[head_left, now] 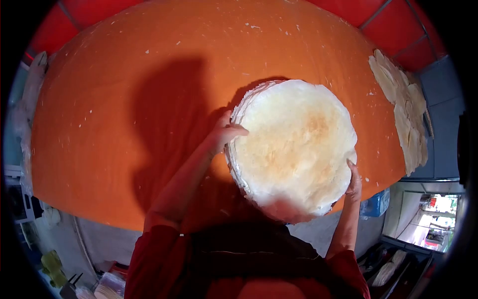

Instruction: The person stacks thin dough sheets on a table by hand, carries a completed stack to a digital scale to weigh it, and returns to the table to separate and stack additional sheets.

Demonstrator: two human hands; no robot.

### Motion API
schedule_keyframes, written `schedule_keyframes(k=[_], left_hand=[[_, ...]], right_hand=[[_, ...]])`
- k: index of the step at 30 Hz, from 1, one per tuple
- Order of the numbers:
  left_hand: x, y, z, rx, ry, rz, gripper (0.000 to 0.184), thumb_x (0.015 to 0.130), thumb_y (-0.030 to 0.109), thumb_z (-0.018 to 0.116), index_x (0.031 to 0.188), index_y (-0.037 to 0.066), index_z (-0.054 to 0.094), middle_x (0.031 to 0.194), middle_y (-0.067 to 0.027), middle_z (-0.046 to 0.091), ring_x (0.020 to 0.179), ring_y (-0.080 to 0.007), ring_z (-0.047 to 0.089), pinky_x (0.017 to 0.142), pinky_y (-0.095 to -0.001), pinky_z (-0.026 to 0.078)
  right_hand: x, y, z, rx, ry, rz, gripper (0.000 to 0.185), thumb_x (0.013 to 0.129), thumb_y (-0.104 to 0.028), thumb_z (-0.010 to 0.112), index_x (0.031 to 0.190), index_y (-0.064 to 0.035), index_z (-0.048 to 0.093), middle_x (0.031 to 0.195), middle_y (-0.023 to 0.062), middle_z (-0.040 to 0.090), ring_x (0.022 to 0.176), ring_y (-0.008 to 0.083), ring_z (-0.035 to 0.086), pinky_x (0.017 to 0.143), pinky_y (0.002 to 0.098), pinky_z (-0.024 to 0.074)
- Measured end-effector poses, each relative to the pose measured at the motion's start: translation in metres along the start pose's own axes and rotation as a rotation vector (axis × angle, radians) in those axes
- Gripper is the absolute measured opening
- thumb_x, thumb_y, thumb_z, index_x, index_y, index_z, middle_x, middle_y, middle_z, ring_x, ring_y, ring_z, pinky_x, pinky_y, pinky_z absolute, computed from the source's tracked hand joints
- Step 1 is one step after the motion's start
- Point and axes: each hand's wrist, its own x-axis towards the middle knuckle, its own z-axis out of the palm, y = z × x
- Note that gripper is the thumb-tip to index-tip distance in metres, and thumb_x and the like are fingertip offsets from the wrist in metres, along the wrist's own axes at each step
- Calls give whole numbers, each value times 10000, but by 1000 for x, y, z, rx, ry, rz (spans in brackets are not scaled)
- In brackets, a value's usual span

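Note:
A thick stack of round, pale flatbreads (pixel 298 144) with light brown patches is between my two hands, above the orange table surface (pixel 109 164). My left hand (pixel 225 132) grips the stack's left edge, its thumb over the top and the other fingers hidden at the side. On the lower right edge, my right hand (pixel 354 180) holds the stack with its thumb against the rim; its other fingers are mostly hidden beneath.
Thin flatbread pieces (pixel 406 112) lie along the table's right edge. Clear plastic (pixel 24 119) hangs at the left edge. A blue container (pixel 377 203) stands below the table at the right. Small crumbs are scattered over the orange surface.

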Motion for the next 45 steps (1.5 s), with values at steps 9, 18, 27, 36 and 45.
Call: schedule_keyframes(k=[9,18,27,36,45], left_hand=[[6,3,-4,-243,-155,-41,408,589,-22,593,993,-18,532,827,-87,600,745,-189,583,673,-279,465],[22,30,17,-68,-134,-340,504,704,193,643,1134,-9,476,1045,-142,561,943,-251,542,807,-358,451],[-61,-14,40,-205,-96,172,602,671,85,680,1206,10,416,1110,-126,538,1024,-229,518,896,-321,388],[-22,-27,17,-206,60,97,528,606,80,727,1068,-24,491,927,-97,605,886,-167,565,795,-288,433],[-5,-47,27,-573,-136,152,545,613,-1,689,1121,9,492,1075,-93,562,1025,-201,506,907,-323,380]], right_hand=[[12,7,-20,170,-32,156,569,740,-153,587,1234,20,364,1163,177,497,1014,285,531,850,400,458],[-10,28,-28,-182,102,69,527,732,-157,557,1195,46,409,1074,158,560,960,264,563,868,346,437],[-28,15,-36,-142,2,-100,522,767,-248,488,1200,34,415,1161,180,508,1045,291,517,913,385,403],[-21,28,-56,-139,225,46,401,625,-169,579,1002,-43,532,963,109,579,882,269,558,801,376,449],[-20,23,-82,-473,21,-78,345,768,-264,487,1024,-37,530,1018,109,570,909,251,561,800,367,455]])
